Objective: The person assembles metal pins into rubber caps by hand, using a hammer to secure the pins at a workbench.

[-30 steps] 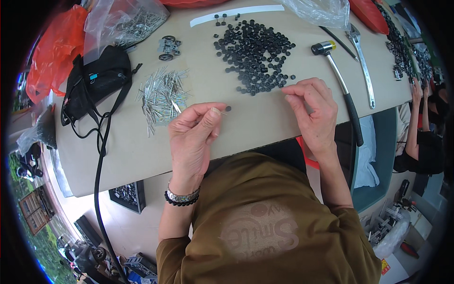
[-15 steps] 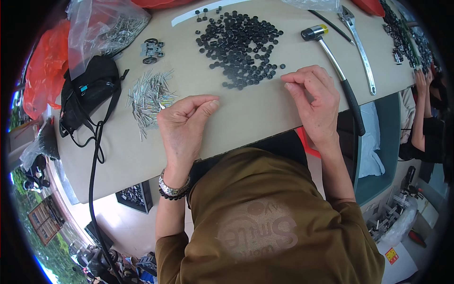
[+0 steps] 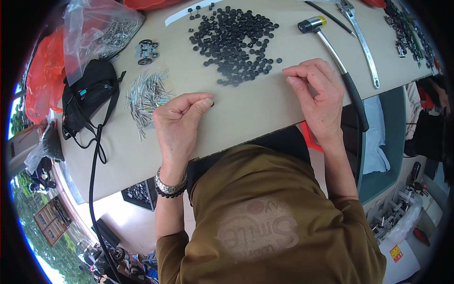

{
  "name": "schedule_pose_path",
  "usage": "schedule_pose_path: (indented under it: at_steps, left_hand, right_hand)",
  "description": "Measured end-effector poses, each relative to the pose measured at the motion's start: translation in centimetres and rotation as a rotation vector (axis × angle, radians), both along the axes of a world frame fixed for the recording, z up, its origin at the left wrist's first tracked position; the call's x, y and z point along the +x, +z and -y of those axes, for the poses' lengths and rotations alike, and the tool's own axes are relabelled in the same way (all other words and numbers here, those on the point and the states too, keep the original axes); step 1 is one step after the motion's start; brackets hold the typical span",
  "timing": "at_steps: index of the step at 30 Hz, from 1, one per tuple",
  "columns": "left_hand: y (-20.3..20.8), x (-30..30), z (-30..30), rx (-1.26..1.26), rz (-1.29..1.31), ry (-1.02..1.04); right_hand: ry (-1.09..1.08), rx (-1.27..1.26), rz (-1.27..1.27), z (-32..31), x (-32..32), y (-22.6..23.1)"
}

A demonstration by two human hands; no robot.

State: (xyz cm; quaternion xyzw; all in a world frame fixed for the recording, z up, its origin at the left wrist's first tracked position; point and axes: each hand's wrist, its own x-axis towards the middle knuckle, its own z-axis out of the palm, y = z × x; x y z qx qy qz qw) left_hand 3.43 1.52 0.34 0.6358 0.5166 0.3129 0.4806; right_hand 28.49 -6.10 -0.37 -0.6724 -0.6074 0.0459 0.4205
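Observation:
My left hand (image 3: 179, 118) rests on the beige table (image 3: 250, 109) with its fingers curled, pinching a small black wheel (image 3: 211, 102) between thumb and forefinger. My right hand (image 3: 319, 94) lies further right, fingers bent, its fingertips near the lower edge of a pile of several small black wheels (image 3: 234, 45). Whether the right fingers hold anything is unclear. A heap of thin metal pins (image 3: 146, 97) lies just left of my left hand.
A black-handled hammer (image 3: 336, 57) and long metal pliers (image 3: 362, 42) lie right of my right hand. A black pouch with a strap (image 3: 87, 94), a clear bag of metal parts (image 3: 101, 33), orange bags (image 3: 45, 75) and a small wheeled chassis (image 3: 146, 51) sit at the left.
My left hand has gone from flat, spread fingers to a pinch on a small black wheel. My right hand has shifted slightly toward the wheel pile.

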Motion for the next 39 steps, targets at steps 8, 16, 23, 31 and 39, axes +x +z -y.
schedule_pose_path:
  at_steps: [8, 16, 23, 31, 39]
  left_hand:
    - [-0.5, 0.0, 0.2, 0.074, -0.023, 0.016]
    - [-0.5, 0.0, 1.0, 0.23, -0.146, -0.004]
    - [-1.2, -0.3, 1.6, 0.463, -0.254, 0.024]
    - [-1.0, 0.2, 1.6, 0.706, -0.436, -0.043]
    - [1.4, 0.1, 0.5, 0.88, -0.682, -0.386]
  right_hand:
    - [0.017, -0.05, 0.033, 0.2, 0.1, 0.4]
    - [0.017, -0.057, 0.038, 0.1, 0.0, 0.3]
    - [0.03, 0.036, 0.037, -0.3, 0.0, -0.1]
    - [0.043, -0.044, 0.041, -0.3, -0.1, 0.1]
    - [0.049, 0.028, 0.016, -0.6, 0.0, -0.7]
